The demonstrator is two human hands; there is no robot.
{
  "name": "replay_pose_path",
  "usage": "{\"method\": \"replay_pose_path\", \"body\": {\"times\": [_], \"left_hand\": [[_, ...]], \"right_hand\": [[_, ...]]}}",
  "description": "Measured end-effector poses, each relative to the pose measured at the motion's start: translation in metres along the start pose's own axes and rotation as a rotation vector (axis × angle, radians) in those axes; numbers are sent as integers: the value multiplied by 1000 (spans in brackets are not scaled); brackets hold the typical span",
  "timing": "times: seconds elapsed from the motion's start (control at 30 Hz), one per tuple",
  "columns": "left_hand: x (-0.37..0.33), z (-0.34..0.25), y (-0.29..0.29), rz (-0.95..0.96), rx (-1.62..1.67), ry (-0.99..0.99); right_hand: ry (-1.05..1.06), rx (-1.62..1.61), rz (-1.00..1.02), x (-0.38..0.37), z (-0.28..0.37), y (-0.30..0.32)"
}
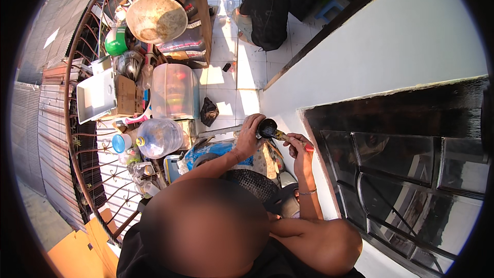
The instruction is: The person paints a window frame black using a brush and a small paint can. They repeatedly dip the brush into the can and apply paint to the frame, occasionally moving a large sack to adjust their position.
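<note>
My left hand [249, 138] grips a small round cup [268, 127] from its left side; the inside of the cup is dark. In my right hand [300, 150] is a paintbrush [281, 136], its fingers closed round the handle, with a red end showing past them. The brush slants down to the left, and its bristle end reaches the cup's rim; whether the tip is inside cannot be made out. To the right of my right hand is a dark window frame [329, 116] with glass panes, set in a white wall [391, 56].
Another person [265, 13] in black crouches on the tiled floor [223, 85] ahead. At the left stand a water jug [160, 138], a translucent plastic bin [175, 91], a stained basin [157, 19] and a green helmet [116, 41]. A curved metal railing [73, 123] runs along the left.
</note>
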State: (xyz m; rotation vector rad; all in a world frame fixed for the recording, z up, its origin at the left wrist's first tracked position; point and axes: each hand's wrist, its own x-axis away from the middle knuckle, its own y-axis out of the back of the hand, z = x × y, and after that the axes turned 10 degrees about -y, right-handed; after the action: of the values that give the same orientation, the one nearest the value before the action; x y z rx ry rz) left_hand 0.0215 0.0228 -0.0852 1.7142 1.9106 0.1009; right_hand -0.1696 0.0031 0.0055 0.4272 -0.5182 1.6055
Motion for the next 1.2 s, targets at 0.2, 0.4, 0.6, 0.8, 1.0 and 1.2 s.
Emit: {"method": "replay_pose_path", "body": {"times": [0.2, 0.4, 0.6, 0.8, 1.0, 1.2], "left_hand": [[-2, -2, -2, -7, 9, 16], [-2, 1, -4, -13, 6, 7], [3, 6, -2, -2, 1, 8], [-3, 0, -10, -2, 6, 7], [0, 2, -5, 12, -39, 32], [0, 5, -10, 41, -31, 69]], "right_hand": [[-36, -116, -8, 3, -1, 4], [-29, -120, 21, 1, -4, 9], [2, -97, -15, 4, -1, 1], [262, 144, -74, 10, -3, 1], [698, 720, -77, 16, -6, 0], [684, 903, -126, 29, 0, 7]]}}
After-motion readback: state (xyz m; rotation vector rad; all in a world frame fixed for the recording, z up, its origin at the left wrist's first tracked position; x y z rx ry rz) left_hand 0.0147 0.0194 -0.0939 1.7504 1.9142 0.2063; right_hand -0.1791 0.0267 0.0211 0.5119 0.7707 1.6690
